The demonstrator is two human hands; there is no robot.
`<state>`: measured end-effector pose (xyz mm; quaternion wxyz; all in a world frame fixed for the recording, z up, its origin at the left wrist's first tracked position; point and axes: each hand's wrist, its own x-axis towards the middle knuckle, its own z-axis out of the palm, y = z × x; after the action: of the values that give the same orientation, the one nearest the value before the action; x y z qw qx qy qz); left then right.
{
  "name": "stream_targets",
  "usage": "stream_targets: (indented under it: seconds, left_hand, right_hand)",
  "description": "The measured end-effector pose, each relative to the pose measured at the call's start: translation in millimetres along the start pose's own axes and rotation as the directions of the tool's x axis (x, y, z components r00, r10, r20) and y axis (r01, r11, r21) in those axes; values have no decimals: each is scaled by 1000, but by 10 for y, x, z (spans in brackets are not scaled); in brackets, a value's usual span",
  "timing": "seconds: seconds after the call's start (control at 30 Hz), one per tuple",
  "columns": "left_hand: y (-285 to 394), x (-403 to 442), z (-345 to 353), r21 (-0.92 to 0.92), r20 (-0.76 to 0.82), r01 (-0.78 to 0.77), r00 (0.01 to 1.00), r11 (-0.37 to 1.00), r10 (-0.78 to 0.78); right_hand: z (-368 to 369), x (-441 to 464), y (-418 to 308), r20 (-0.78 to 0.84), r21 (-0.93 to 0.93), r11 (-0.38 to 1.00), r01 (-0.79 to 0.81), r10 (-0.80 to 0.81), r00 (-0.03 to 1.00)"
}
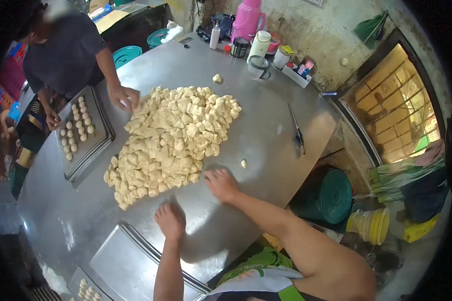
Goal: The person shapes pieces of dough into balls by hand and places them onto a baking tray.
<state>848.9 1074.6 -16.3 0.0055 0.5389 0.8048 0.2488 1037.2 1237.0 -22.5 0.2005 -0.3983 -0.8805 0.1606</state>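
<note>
A big heap of cut dough pieces [171, 135] spreads over the middle of the metal table [266, 135]. My right hand [221, 185] is cupped palm-down on the table at the heap's near right edge, fingers bent. Closer to me, my left hand [170, 221] is also cupped against the tabletop, between the heap and an upside-down or bare metal tray [128, 263]. Both hands look closed; whatever lies under the palms is hidden. One loose dough piece [244, 164] rests to the right of my right hand, and another dough piece [217, 78] lies beyond the heap.
Across the table a co-worker's hand [123, 98] reaches the heap beside stacked trays [103, 143] bearing rows of dough balls. A thin dark-handled tool [299, 133] lies at right. A clear mug [258, 67], pink flask [247, 22] and bottles line the back. A lidded green bin [331, 193] stands beside the table.
</note>
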Motion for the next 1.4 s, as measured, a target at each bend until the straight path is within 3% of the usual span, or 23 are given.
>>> stream_targets:
  seconds: [0.03,0.1,0.17,0.2,0.23,0.3,0.37,0.4,0.43,0.5,0.6,0.63,0.67,0.73,0.83,0.93,1.0,1.1,1.23,1.27,1.3,1.33,1.4]
  left_hand:
    - [41,78,46,-49,27,71,997,996,-70]
    - [158,-87,13,-61,104,38,994,997,-31]
    - [234,-298,-29,-109,235,-19,971,994,44]
    - [159,-476,-107,-105,238,-18,970,994,43]
    - [57,-657,-225,-42,164,-126,978,991,131]
    - [-103,-654,-236,24,94,-230,969,973,227]
    - [-183,-381,-136,99,15,-122,992,988,121]
    - [-201,-243,-75,133,-27,-64,997,989,68]
    - [-174,-93,-19,107,-9,-36,999,994,37]
    - [-93,133,45,91,18,-14,1000,996,12]
    - [74,110,125,31,-9,44,999,999,-44]
    - [107,-22,123,-50,59,39,998,998,-36]
    - [142,-159,95,-127,119,44,993,991,-29]
    - [265,-553,-109,-84,139,-28,989,996,40]
    - [112,-1117,-320,-123,76,-95,992,988,105]
    - [-182,-999,-340,-33,53,-98,994,995,100]
    - [-271,-685,-249,12,38,-94,995,995,94]
    - [-137,-380,-89,9,19,-46,999,999,46]
    - [176,-144,40,-34,-35,17,999,999,-18]
    - [215,-314,-80,-60,63,-13,998,998,17]
    - [200,-475,-135,-90,159,-41,986,995,55]
    - [63,-667,-136,-85,86,-128,987,988,136]
    - [-241,-817,-219,-78,25,-213,976,974,215]
  right_hand:
    - [74,-6,-92,8,8,1000,-10,10,1000]
    - [185,-77,-241,72,-60,997,-53,57,996]
    - [216,-483,-115,-8,-32,992,122,-122,992]
    - [114,-698,-2,13,-33,977,209,-209,978]
    - [-19,-836,86,35,-31,956,292,-291,956]
    - [-181,-793,295,57,-81,954,289,-286,957]
    - [-345,-588,479,101,-186,937,295,-280,955]
    - [-259,-411,454,35,-218,941,258,-256,966]
    - [-115,-233,345,-24,-241,945,222,-235,972]
    - [19,25,154,54,-105,993,47,-42,998]
    - [134,-168,-128,54,-125,992,24,-17,998]
    - [140,-247,-212,60,-137,990,20,-12,998]
    - [107,-438,-267,76,-104,994,45,-37,996]
    - [-19,-863,-318,110,-53,997,57,-51,993]
    - [-214,-1177,-246,96,-19,997,73,-71,993]
    - [-236,-1217,-154,40,4,990,142,-142,989]
    - [-119,-892,-5,25,-158,961,228,-227,973]
    - [154,-529,-240,-41,-81,993,83,-86,995]
    - [457,-347,-291,112,20,987,-160,157,981]
    - [596,-577,-282,184,62,979,-193,179,966]
    - [412,-754,-305,106,105,994,37,-48,993]
    - [144,-909,-287,23,131,956,261,-266,964]
    - [-62,-963,42,58,104,945,310,-317,947]
